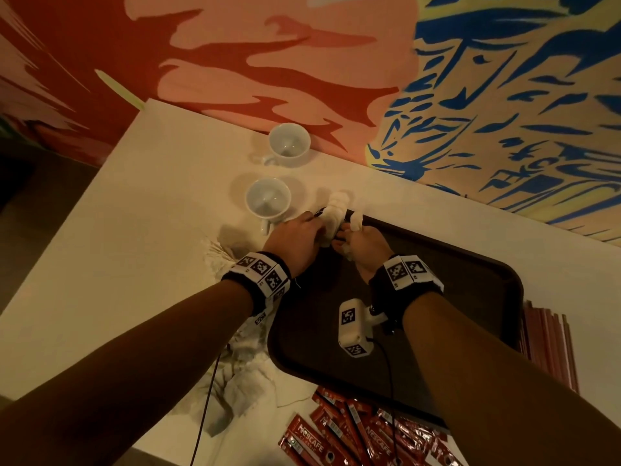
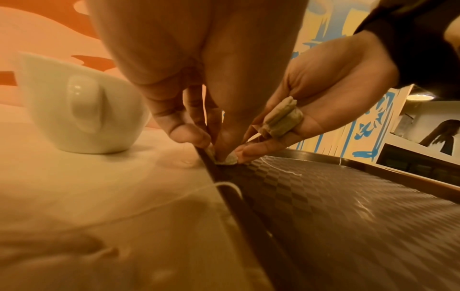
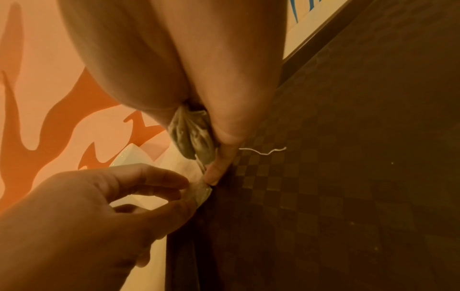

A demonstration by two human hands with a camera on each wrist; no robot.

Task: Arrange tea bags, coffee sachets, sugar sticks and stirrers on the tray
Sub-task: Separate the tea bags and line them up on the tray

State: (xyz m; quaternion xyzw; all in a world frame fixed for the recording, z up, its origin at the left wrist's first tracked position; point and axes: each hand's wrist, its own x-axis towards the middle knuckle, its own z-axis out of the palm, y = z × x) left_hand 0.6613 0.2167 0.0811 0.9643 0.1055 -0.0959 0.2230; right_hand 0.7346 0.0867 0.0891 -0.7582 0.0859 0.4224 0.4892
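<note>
At the far left corner of the dark tray (image 1: 463, 264), both hands meet over a small cluster of tea bags (image 1: 334, 215). From the left wrist view, the left hand (image 1: 295, 240) has its fingers curled down, thumb and fingertips (image 2: 189, 133) pinching a tea bag (image 2: 225, 158) that sits right on the tray's checkered floor beside the rim. The right hand (image 1: 361, 242) presses the same bag with one extended fingertip (image 3: 211, 177), while a second tea bag (image 2: 282, 120) is tucked in the grip of that hand, wedged between its curled fingers and the palm. So the left grip is closed in a pinch, and the right grip is folded around its spare bag with one finger reaching out. A loose white string (image 3: 263, 150) lies on the tray floor just beside them.

On the desk (image 1: 134, 230), two white cups (image 1: 268, 201) stand near the tray's corner, one touching distance from the left hand. More tea bags (image 1: 242, 375) lie in a heap under the left forearm, red coffee sachets (image 1: 339, 432) are spread at the tray's near edge, and a stack of reddish sticks (image 1: 547, 344) lies along its right side
</note>
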